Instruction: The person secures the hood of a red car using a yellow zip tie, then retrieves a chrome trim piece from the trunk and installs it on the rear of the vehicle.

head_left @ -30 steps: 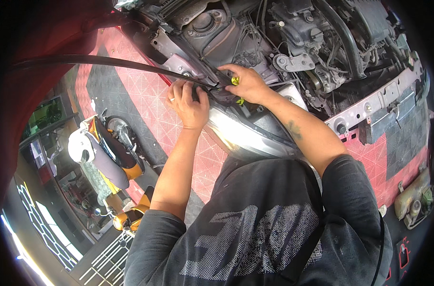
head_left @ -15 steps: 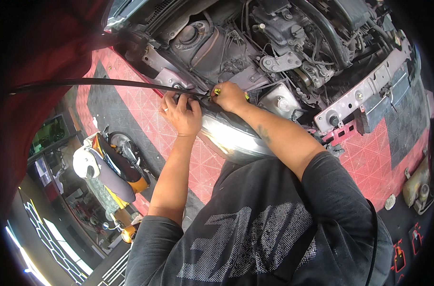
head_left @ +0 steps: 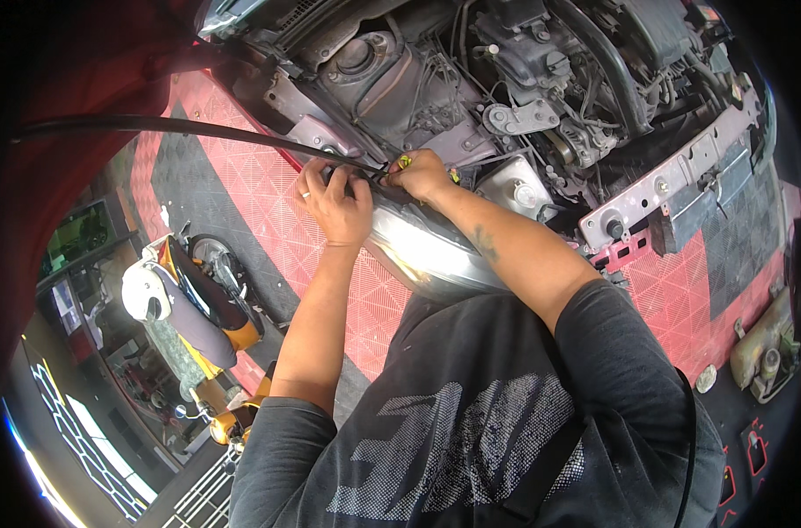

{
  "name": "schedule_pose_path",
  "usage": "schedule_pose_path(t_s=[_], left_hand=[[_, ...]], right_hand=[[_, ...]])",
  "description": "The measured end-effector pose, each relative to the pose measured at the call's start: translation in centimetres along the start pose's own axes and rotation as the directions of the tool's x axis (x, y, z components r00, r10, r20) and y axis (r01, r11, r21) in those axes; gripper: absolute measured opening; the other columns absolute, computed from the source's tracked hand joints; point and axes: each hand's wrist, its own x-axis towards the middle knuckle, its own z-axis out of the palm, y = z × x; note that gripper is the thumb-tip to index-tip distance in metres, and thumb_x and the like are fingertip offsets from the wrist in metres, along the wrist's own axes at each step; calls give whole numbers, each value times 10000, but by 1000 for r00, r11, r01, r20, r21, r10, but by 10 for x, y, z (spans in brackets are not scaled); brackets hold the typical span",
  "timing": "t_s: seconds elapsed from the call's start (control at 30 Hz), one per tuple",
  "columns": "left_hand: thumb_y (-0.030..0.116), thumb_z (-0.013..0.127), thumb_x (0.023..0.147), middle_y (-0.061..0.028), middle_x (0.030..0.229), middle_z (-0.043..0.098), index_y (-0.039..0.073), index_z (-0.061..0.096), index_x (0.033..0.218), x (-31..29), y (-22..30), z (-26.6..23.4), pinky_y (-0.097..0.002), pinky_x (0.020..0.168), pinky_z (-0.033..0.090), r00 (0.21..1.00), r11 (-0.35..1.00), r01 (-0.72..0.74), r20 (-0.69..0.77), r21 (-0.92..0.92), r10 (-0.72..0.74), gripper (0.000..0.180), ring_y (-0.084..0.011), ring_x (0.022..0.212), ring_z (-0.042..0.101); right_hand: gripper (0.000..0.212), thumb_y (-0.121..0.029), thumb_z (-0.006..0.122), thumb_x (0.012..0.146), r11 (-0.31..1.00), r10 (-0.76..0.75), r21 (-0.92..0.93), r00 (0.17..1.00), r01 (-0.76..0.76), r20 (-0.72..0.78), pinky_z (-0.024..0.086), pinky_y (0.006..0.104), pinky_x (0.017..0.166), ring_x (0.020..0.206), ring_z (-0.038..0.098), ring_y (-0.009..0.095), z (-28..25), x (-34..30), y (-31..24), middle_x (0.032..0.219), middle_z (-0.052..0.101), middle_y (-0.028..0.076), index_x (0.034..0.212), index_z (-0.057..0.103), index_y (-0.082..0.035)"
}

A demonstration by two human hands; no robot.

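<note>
The headlight (head_left: pixel 436 253) is a clear, glossy unit resting between my torso and the open front of the car. My left hand (head_left: pixel 337 204) is closed over its dark far-left end, fingers bent, with a ring on one finger. Beside it, my right hand (head_left: pixel 418 176) is pinched at the headlight's back edge. A small yellow-green piece (head_left: pixel 405 162) shows at its fingertips, and another yellow-green bit (head_left: pixel 454 176) shows behind the wrist; what exactly the fingers grip is hidden. A thin black rod (head_left: pixel 198 128) runs from the left down to the spot between both hands.
Beyond the hands lies the engine bay (head_left: pixel 524 79), with a whitish reservoir (head_left: pixel 517 187) close to my right forearm. A bare metal crossbar (head_left: pixel 665 183) spans the right. The raised red hood (head_left: pixel 92 79) hangs at upper left. A motorcycle with a white helmet (head_left: pixel 145 290) stands on the left.
My hands stay nearly in place on the headlight, with the right fingers shifting only slightly. The view has tilted a little, so the motorcycle and floor appear farther left.
</note>
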Motion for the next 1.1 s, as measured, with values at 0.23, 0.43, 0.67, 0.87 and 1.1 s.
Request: schedule_pose_path(t_s=[0.23, 0.43, 0.67, 0.87, 1.1], left_hand=[[132, 723, 801, -140, 1227, 634, 100, 792, 954, -2, -1, 1, -530, 1055, 362, 1000, 1000, 19, 3, -6, -19, 171, -390, 1221, 541], [132, 731, 797, -146, 1237, 629, 88, 774, 929, -1, -1, 1, -539, 1044, 363, 1000, 1000, 13, 7, 17, -13, 146, -389, 1203, 545], [129, 731, 805, -155, 1232, 626, 93, 774, 948, -2, -2, 2, -540, 1051, 365, 1000, 1000, 24, 15, 8, -24, 154, -390, 1202, 544], [128, 728, 807, -154, 1221, 623, 100, 773, 951, -2, -3, 3, -539, 1049, 367, 1000, 1000, 11, 1, -1, -11, 153, -385, 1196, 544], [127, 740, 772, -138, 1229, 621, 108, 765, 908, -3, -4, 5, -536, 1068, 351, 1000, 1000, 18, -10, -8, -18, 140, -358, 1224, 555]], right_hand=[[257, -110, 912, 728, 977, -179, -129, 983, 172, -47, 550, 424, 749, 795, 717, 341, 1, -17, -14, 832, 736, 182, 886, 724, -33], [307, -124, 921, 715, 966, -233, -145, 964, 215, -125, 547, 420, 712, 747, 706, 321, 4, -15, -13, 792, 708, 178, 856, 668, -24], [248, -110, 874, 728, 964, -242, -156, 958, 218, -156, 563, 433, 743, 785, 732, 345, 4, -14, -13, 828, 735, 189, 874, 693, -25], [230, -112, 850, 730, 969, -214, -162, 964, 189, -160, 565, 432, 750, 789, 731, 359, 3, -16, -17, 831, 736, 195, 882, 702, -23], [183, -42, 812, 749, 976, -192, -122, 974, 178, -117, 552, 492, 799, 912, 716, 467, 0, -19, -23, 904, 726, 262, 895, 705, -13]])
